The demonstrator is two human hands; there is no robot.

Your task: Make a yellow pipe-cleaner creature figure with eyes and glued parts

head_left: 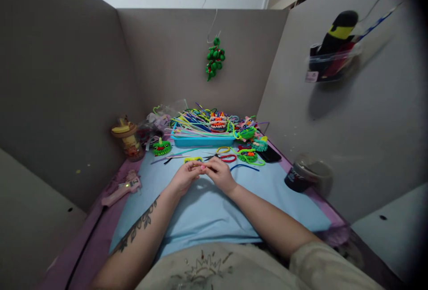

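My left hand and my right hand meet above the blue cloth, fingertips pinched together. Between them is a small pink piece, too small to identify. Just beyond my left fingers lies a yellow fuzzy piece, partly covered by them. Scissors with red and yellow handles lie right behind my right hand. A dark blue pipe cleaner rests to the right of that hand.
A turquoise tray piled with pipe cleaners stands at the back. A green fuzzy figure and a pink glue gun lie left. On the right are a phone and a dark cup. Grey panels enclose three sides.
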